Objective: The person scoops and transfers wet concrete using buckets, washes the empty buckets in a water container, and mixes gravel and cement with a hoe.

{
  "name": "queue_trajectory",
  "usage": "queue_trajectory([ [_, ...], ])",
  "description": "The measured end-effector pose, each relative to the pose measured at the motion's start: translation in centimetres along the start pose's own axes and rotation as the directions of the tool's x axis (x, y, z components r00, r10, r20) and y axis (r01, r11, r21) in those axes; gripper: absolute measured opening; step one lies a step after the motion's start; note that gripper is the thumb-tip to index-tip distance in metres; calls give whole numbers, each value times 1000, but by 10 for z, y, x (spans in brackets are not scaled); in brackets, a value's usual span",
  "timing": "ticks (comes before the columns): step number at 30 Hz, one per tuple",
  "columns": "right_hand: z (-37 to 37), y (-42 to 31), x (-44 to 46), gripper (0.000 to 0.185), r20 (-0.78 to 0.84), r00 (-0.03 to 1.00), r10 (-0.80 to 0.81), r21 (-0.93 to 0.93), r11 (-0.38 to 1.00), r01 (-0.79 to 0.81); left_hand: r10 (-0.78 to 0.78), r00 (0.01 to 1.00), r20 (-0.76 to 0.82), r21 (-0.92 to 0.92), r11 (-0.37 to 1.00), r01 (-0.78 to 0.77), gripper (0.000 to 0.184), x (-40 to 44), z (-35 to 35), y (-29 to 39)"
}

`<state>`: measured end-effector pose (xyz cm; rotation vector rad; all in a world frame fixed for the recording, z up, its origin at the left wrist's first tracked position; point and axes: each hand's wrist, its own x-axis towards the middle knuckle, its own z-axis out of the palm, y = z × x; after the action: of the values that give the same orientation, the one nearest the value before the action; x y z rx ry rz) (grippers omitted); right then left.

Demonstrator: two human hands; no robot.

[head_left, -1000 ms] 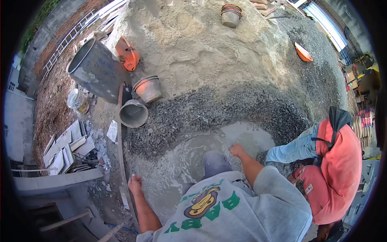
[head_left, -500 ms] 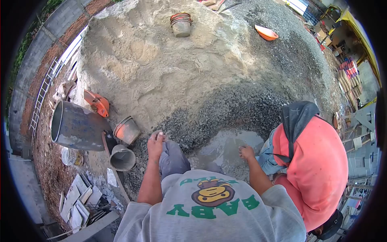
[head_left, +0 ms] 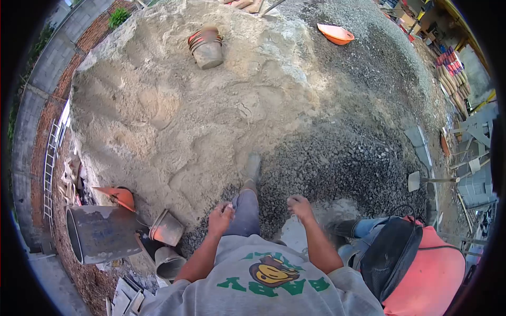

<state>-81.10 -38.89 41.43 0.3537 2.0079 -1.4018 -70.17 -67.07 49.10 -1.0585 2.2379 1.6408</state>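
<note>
My left hand [head_left: 221,217] hangs beside my grey trouser leg [head_left: 245,210], its fingers loosely curled in with nothing seen in them. Over the dark gravel [head_left: 337,163], my right hand [head_left: 300,207] is also curled and no object shows in it. My boot [head_left: 253,168] stands stretched forward at the border between the gravel and the sand heap [head_left: 184,126]. Below my right hand lies a grey wet patch [head_left: 295,231], partly covered by my forearm.
Stacked buckets [head_left: 208,52] sit on the sand. At left are a large drum [head_left: 105,234], an orange bucket [head_left: 167,228] and a grey bucket [head_left: 169,263]. A person in a salmon top [head_left: 432,268] bends close on my right, near a shovel [head_left: 414,181]. An orange basin [head_left: 336,34] lies farther off.
I have stepped forward, one boot now showing ahead on the sand's edge. My right hand has moved left, away from the wet patch's middle. The person beside me now appears lower in view.
</note>
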Motion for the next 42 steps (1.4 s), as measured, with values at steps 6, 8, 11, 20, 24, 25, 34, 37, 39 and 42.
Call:
queue_trajectory([
  [6, 21, -138, 157, 35, -51, 988, -149, -466, 878, 108, -25, 948, 318, 297, 952, -74, 38, 286, 35, 104],
  [8, 13, -194, 172, 35, -39, 990, -138, -480, 871, 103, 84, 968, 237, 5, 996, -88, 38, 337, 27, 196],
  [11, -17, -267, 234, 32, -102, 973, -206, -422, 895, 145, 128, 969, 211, -159, 983, -95, 39, 401, 14, 255],
  [20, -42, -453, 422, 28, -120, 991, -51, -45, 998, 46, -26, 995, 99, 23, 999, 24, 37, 499, -74, 277],
  [24, 10, -571, 561, 32, 58, 969, -239, -310, 919, 245, -338, 937, -91, -363, 887, 285, 33, 556, -110, 320],
  [25, 29, -604, 606, 36, 132, 941, -310, -451, 827, 336, -398, 908, -134, -451, 840, 302, 32, 579, -113, 321],
  [34, 362, -836, 995, 79, 653, 498, -571, -504, 163, 848, -764, 554, -331, -782, 551, 291, 31, 917, -66, 309],
  [37, 443, -865, 1035, 80, 810, 550, -203, -538, 114, 835, -742, 552, -380, -831, 536, 149, 39, 1040, -78, 341],
  [39, 471, -854, 1053, 78, 792, 610, -12, -610, -40, 791, -782, 476, -401, -846, 516, 135, 45, 1115, -84, 324],
  [42, 472, -858, 1043, 64, 776, 571, 267, -594, 5, 804, -857, 284, -430, -825, 501, 262, 51, 1150, -120, 355],
])
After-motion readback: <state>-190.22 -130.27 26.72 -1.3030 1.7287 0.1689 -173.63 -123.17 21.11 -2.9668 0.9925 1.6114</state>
